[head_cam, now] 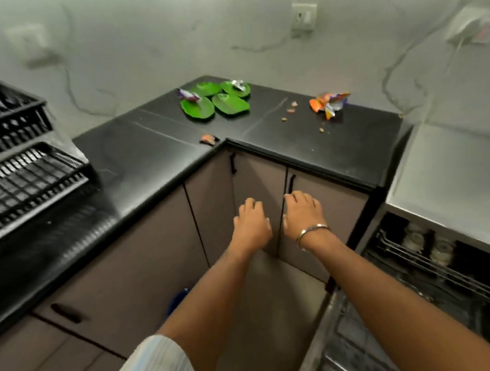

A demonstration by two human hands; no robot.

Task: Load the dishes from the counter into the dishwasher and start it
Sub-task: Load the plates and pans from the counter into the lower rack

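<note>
Hands: left hand (252, 225) and right hand (302, 215) hang loosely curled, grip empty, below tabletop (150, 146). 4 green plates (214, 100) lie on tabletop; open dishwasher (443, 271) stands right of it.

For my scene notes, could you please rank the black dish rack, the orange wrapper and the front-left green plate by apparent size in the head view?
1. black dish rack, largest, though nearest the camera.
2. front-left green plate.
3. orange wrapper, looks close to the plate, so that order is unsure.
</note>
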